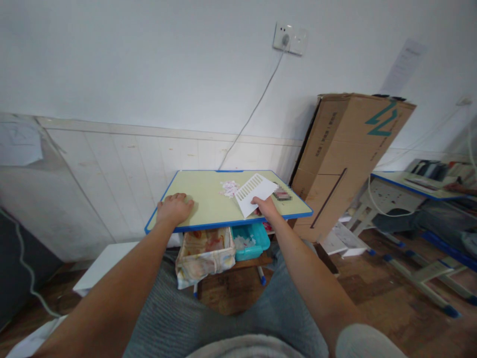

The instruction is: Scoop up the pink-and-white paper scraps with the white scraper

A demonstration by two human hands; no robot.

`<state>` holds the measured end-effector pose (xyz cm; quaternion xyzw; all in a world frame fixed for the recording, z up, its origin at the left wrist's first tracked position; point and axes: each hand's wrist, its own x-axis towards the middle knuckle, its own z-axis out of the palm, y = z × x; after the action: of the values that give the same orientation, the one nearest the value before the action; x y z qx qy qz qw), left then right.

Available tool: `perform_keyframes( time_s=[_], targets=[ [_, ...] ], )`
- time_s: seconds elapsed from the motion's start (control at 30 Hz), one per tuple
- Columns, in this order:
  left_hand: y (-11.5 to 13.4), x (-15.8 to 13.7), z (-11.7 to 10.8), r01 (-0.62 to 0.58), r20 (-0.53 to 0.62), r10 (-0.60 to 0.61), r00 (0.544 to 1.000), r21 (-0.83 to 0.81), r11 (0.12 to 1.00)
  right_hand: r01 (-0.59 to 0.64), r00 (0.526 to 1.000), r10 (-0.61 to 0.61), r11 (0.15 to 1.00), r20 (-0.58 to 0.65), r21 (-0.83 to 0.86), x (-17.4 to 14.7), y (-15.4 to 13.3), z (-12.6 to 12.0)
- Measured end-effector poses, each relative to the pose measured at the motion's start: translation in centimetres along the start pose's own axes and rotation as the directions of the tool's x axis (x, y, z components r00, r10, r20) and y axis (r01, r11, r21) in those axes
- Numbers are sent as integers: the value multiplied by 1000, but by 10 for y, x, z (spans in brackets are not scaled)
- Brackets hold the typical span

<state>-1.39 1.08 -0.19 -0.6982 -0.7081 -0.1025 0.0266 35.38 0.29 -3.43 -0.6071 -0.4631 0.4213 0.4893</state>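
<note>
My right hand (265, 206) grips the lower right part of a white card (257, 193) with a row of narrow slots cut along its upper left side. The card is tilted above the desk (204, 199), whose top is pale yellow with a blue edge. Palm down near the left end of the desk, my left hand (174, 209) rests with its fingers loosely spread and nothing in it. A small pile of whitish paper bits (230, 188) lies just left of the card. Beyond my right hand is a pixelated dark-edged object (282, 192).
Under the desktop sit a cloth-lined basket (206, 263) and a turquoise bin (251, 251) with white scraps. A tall cardboard box (346, 144) stands against the desk's right side. A cord (257, 102) runs from the wall socket (289, 39). Another person sits at a desk far right.
</note>
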Motion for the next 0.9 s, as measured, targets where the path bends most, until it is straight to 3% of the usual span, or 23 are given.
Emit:
perform_keyframes(
  time_s=[0.33, 0.67, 0.9],
  targets=[
    [0, -1, -1, 3, 8, -3, 1000, 0, 1000, 16, 1000, -17, 999, 20, 47, 3, 3, -1],
    [2, -3, -3, 8, 12, -8, 1000, 3, 1000, -17, 996, 21, 999, -91, 48, 3, -4, 2],
    [0, -1, 1, 1, -24, -1, 1000, -4, 1000, -38, 987, 41, 999, -153, 23, 20, -19, 9]
  ],
)
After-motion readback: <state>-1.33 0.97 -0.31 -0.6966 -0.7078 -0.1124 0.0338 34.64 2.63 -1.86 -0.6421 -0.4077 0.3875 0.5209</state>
